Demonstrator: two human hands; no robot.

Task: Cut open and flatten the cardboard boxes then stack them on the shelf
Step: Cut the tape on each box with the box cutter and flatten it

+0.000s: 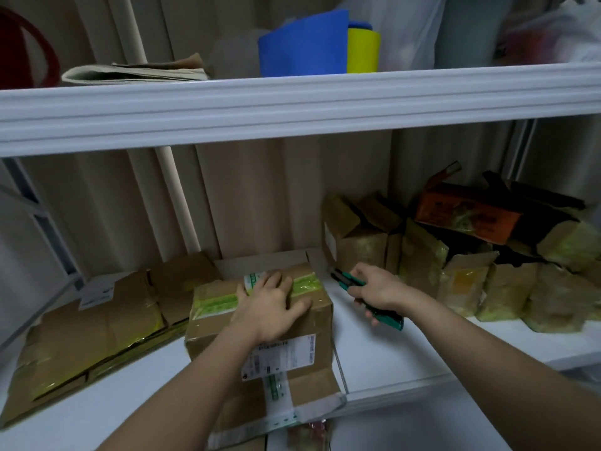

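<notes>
A taped cardboard box [305,333] with green tape and a white label stands on the white lower shelf [390,349], its front flap hanging open over the edge. My left hand [271,304] lies flat on top of the box, fingers spread. My right hand [374,288] is just right of the box, closed around a green utility knife [387,315] whose tip points at the box's far right corner. A flattened stack of cardboard [91,323] lies to the left on the same shelf.
Several unflattened boxes [461,255] with yellowish tape crowd the shelf's right side, an orange one on top. The upper shelf [292,102] runs overhead, holding folded paper, blue and yellow rolls and plastic bags. A corrugated wall stands behind.
</notes>
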